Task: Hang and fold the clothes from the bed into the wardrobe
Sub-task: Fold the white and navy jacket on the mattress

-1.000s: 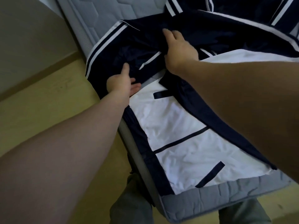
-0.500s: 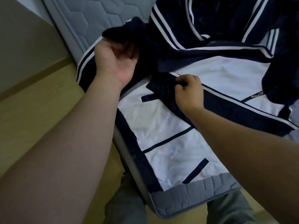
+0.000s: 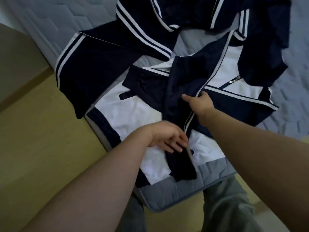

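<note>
Two-handed, centre frame: our right fingers (image 3: 187, 98) pinched the jacket (image 3: 133, 114) edge, left fingers (image 3: 175, 144) lay loose; pulling it taut seemed wise.

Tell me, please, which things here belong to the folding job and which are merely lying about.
In the job: navy-and-white jacket; left hand, touching it; right hand, pinching its front edge.
Just there: grey mattress; wooden floor.

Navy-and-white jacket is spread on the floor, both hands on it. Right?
Not the floor: the head view shows the jacket spread on the grey mattress. The left hand and right hand are both on it.
</note>
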Motion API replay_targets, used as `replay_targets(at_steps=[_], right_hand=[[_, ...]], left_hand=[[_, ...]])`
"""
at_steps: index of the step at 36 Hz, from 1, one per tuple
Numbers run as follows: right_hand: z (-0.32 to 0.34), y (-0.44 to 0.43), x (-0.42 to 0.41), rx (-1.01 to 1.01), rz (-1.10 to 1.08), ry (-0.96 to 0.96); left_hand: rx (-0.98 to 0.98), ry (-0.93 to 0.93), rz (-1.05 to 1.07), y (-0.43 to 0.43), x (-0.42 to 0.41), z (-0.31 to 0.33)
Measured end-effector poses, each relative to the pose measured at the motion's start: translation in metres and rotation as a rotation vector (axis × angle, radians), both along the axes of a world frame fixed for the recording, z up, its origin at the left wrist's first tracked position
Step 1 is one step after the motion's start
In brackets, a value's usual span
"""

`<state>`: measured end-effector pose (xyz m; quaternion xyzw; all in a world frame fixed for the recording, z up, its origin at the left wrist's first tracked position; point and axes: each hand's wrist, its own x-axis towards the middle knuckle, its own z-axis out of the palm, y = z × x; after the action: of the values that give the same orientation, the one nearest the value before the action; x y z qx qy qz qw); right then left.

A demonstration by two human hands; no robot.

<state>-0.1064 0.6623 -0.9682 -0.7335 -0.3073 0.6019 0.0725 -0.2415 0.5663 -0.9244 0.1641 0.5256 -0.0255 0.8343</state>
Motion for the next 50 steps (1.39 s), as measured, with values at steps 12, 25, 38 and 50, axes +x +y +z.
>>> replay_targets(at_steps=[12, 25, 38, 50], right_hand=[[-0.007, 0.002, 0.039, -0.099, -0.131, 0.169], [-0.016, 0.090, 0.071, 0.059, -0.085, 0.057], [-0.023, 0.165, 0.050, 0.120, 0.204, -0.029], [-0.016, 0.007, 0.111, 0.494, 0.547, -0.469]], left_hand=[[0.532, 0.872, 0.417, 0.116, 0.006, -0.040], [0.075, 0.389, 0.961, 0.202, 0.002, -0.047], [0.230, 0.360, 0.935, 0.193, -0.006, -0.068], [0.869, 1.144, 0.093, 0.045, 0.034, -0.052]])
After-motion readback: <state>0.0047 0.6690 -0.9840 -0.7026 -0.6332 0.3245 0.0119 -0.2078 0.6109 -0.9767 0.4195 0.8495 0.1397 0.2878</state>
